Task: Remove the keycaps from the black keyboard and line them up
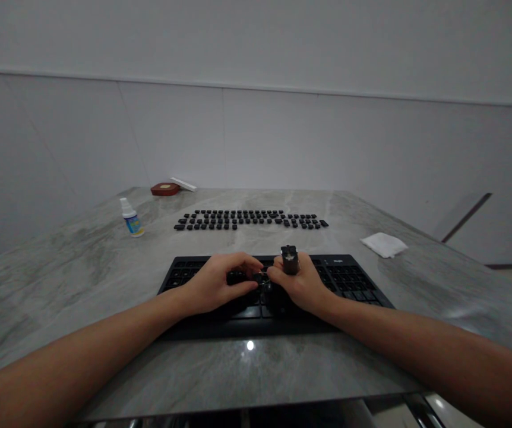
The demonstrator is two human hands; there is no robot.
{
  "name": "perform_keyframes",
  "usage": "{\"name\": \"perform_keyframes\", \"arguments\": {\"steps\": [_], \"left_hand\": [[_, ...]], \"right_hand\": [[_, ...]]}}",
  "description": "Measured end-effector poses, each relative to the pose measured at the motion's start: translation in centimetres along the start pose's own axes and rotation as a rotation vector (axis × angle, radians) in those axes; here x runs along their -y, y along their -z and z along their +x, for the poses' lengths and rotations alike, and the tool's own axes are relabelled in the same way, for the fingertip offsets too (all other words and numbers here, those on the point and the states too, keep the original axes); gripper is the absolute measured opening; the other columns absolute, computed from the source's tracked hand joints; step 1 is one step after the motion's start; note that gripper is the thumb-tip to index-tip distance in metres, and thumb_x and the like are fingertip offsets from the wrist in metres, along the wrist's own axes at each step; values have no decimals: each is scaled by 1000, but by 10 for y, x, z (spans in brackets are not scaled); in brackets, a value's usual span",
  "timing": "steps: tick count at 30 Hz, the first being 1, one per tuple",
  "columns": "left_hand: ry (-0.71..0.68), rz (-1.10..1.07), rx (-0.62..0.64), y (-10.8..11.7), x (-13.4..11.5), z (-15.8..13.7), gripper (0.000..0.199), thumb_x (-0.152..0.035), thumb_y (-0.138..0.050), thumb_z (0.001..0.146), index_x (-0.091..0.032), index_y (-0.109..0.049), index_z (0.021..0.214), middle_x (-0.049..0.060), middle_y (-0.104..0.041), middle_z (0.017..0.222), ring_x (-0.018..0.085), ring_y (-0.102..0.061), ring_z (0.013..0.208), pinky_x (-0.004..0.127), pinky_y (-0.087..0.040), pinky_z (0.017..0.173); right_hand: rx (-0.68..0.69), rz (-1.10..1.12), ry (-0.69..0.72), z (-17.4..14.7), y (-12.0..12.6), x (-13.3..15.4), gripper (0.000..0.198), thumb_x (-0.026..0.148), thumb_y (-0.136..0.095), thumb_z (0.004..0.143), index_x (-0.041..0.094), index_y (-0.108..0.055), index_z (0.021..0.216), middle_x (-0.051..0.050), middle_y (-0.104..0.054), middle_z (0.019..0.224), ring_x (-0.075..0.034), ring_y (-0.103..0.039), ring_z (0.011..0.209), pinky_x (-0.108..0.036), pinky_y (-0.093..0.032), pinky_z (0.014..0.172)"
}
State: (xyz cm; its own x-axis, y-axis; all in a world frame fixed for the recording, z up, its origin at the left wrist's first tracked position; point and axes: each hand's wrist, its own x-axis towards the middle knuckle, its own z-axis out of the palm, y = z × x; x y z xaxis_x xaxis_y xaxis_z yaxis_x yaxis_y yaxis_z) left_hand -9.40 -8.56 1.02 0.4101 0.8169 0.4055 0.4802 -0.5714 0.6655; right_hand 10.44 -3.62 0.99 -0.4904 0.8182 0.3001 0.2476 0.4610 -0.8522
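Observation:
A black keyboard (pixel 247 327) lies across the table in front of me, several of its keys bare of caps. My left hand (pixel 218 279) rests over its middle, thumb and fingertips closing on a small dark keycap (pixel 258 277). Thin wire shows by those fingertips; what it belongs to is hard to tell. My right hand (pixel 303 285) is wrapped round a dark tool (pixel 288 260) whose end with a bit of metal sticks up above the fist. Both hands' fingertips nearly meet. Beyond the keyboard, removed black keycaps (pixel 251 220) stand in rows.
On the left stands a white spray bottle (pixel 132 219) with a blue and yellow label. A reddish-brown case (pixel 165 189) and a white strip (pixel 183 184) lie at the back. A folded white cloth (pixel 384 244) is at the right. The grey marbled table (pixel 193 374) meets a wall.

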Motion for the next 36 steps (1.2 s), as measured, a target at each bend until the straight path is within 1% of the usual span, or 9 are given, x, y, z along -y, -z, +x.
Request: {"name": "perform_keyframes", "arguments": {"steps": [4, 9, 15, 26, 28, 31, 34, 36], "left_hand": [[-25, 53, 23, 2, -3, 1, 21, -19, -64, 84, -16, -65, 105, 3, -69, 91, 15, -64, 82, 30, -53, 79], [-25, 65, 9, 2, -3, -1, 22, -21, -64, 84, -16, -65, 106, 3, -67, 88, 15, -63, 80, 29, -51, 77], [2, 52, -14, 2, -3, -2, 24, -22, -64, 83, -17, -65, 106, 1, -65, 83, 14, -58, 74, 27, -49, 72], [-11, 11, -37, 3, -2, -2, 24, -21, -65, 83, -18, -65, 107, 0, -61, 80, 12, -56, 73, 26, -47, 71], [-20, 2, -49, 3, -1, -2, 23, -21, -65, 83, -18, -66, 106, 0, -62, 80, 12, -56, 72, 26, -47, 71], [-50, 21, -97, 3, -2, -2, 20, -21, -67, 83, -17, -68, 103, 0, -64, 78, 12, -57, 69, 25, -48, 68], [-110, 72, -156, 3, -3, -1, 18, -19, -67, 83, -16, -69, 100, 1, -67, 77, 11, -61, 68, 24, -49, 67], [-151, 106, -174, 3, -3, -1, 17, -18, -67, 83, -15, -69, 100, 2, -68, 78, 12, -63, 69, 24, -50, 68]], "right_hand": [[-4, 17, -1, 0, 0, 0, 33, 31, -51, 68, 21, -28, 47, 6, -25, 49, -7, -25, 48, -23, -22, 46], [-4, 13, 15, -1, 1, -1, 34, 32, -52, 70, 21, -29, 47, 5, -25, 49, -7, -26, 48, -23, -22, 45], [13, 19, 53, -2, 2, 1, 36, 35, -52, 72, 21, -30, 48, 5, -26, 48, -7, -27, 48, -23, -22, 45], [13, 33, 86, -3, 3, -1, 39, 36, -52, 75, 21, -28, 48, 5, -25, 49, -7, -26, 47, -24, -22, 45], [10, 36, 96, -3, 3, -1, 39, 36, -52, 76, 21, -28, 48, 5, -26, 49, -7, -26, 48, -24, -23, 45], [-1, 36, 96, -3, 2, -3, 40, 36, -52, 76, 21, -28, 48, 5, -26, 49, -8, -27, 48, -24, -24, 46], [-9, 37, 93, -3, 1, -5, 41, 37, -53, 77, 21, -28, 48, 5, -26, 49, -8, -26, 48, -24, -23, 46], [-9, 35, 91, -3, 1, -6, 41, 37, -53, 77, 21, -28, 49, 5, -26, 50, -8, -26, 48, -24, -23, 46]]}}
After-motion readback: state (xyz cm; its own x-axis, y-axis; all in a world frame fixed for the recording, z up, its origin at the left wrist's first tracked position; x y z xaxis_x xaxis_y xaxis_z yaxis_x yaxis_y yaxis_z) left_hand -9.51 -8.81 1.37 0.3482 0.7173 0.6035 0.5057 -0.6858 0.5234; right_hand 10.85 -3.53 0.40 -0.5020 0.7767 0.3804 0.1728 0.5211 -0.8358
